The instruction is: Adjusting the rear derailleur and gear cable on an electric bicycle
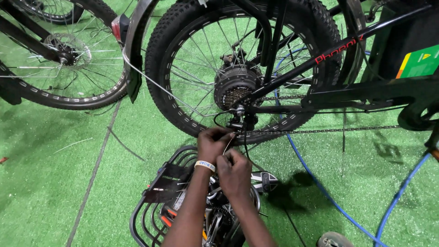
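- At the bottom middle of the frame, a black wire basket is lying on the green turf floor, holding tools and small parts too jumbled to tell apart.
- Just above the basket, the left hand and the right hand are working close together, almost touching.
- The left hand, wearing a pale wristband, is pinching the upper part of a thin cable between fingertips, its grip clenched on it.
- The right hand is closing round the lower part of the same cable, its grip also grasping it.
- The cable is sitting in the lower middle of the frame, right under the rear gear changer; its long axis is running steeply, the upper end pointing up and slightly right toward the changer, the lower end pointing down into the right hand.
- Judging by its look, the cable is handling as light, springy and slippery, with an end likely to fray, so a firm pinch near the tip is seeming the best hold.
- Beyond the hands, the chain is stretching rightward from the changer.
- Farther up, the knobby rear wheel with its hub motor is filling the top middle.
- A blue hose is trailing across the turf at lower right.
- At the upper left, a second bicycle wheel is standing well apart.
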